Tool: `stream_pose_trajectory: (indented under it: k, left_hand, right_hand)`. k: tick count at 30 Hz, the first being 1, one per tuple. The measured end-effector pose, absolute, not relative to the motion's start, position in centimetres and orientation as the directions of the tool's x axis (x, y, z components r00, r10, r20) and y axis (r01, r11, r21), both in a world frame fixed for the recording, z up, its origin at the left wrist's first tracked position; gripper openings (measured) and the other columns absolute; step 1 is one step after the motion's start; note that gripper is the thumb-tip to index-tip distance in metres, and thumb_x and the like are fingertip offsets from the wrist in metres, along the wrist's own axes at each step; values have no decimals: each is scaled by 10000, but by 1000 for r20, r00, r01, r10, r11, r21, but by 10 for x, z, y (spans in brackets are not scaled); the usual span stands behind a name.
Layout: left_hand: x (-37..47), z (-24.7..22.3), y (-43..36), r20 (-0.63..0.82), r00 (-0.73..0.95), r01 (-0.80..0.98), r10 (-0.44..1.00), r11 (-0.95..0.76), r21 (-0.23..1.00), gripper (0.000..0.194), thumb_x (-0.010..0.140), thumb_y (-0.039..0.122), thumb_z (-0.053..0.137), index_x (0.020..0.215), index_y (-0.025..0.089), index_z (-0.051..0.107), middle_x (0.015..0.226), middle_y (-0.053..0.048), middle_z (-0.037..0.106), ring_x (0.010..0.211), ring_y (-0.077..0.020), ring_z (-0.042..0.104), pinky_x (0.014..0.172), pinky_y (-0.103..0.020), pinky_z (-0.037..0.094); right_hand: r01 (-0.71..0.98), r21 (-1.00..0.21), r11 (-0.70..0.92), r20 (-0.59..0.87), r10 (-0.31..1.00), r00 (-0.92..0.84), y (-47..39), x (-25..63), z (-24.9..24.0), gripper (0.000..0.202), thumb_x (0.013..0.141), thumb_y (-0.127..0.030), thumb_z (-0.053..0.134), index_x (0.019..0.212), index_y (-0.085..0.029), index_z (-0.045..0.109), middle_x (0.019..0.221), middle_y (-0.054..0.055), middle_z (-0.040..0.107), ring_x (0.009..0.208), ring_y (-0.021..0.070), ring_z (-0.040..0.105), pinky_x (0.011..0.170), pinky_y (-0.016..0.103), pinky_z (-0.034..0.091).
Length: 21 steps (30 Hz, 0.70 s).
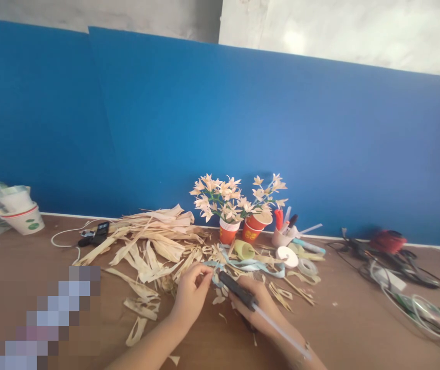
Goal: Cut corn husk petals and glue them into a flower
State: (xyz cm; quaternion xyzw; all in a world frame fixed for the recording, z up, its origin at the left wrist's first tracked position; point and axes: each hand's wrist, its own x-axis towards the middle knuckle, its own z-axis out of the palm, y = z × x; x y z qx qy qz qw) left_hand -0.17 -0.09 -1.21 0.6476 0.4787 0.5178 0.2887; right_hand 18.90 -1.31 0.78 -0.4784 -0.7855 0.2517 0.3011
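Observation:
My right hand is wrapped round a black glue gun, with a long translucent glue stick jutting from its back end. The gun's nose points toward my left hand, whose thumb and fingertips are pinched together just left of it. Whatever sits in that pinch is too small to make out. Pale blue ribbon curls over the table beyond both hands. Small pale petal-like pieces lie between them. Dried husk strips are heaped to the left and behind.
Husk flowers stand in red paper cups before a blue partition. Near them are a green cup, a white disc and a tape roll. Tangled cables lie right; a white cup stands left.

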Motion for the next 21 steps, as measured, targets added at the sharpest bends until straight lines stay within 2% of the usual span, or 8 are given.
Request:
stream_pose_trajectory:
  k: [7, 21]
  left_hand:
    - [-2, -13, 0, 401, 32, 356, 915, -386, 851, 154, 827, 197, 507, 730, 194, 627, 741, -24, 613, 692, -171, 570, 640, -257, 427]
    - [-2, -11, -1, 383, -2, 332, 924, -361, 872, 161, 823, 216, 508, 724, 193, 633, 719, -22, 607, 649, -165, 553, 614, -256, 423]
  right_hand:
    - [580, -693, 428, 246, 896, -369, -13, 189, 6, 143, 790, -236, 545, 666, -165, 547, 626, -8, 540, 594, 132, 499, 560, 225, 367]
    - [604, -686, 405, 221, 908, -357, -13, 190, 7, 143, 787, -242, 539, 673, -160, 571, 620, -5, 550, 590, 134, 491, 551, 228, 367]
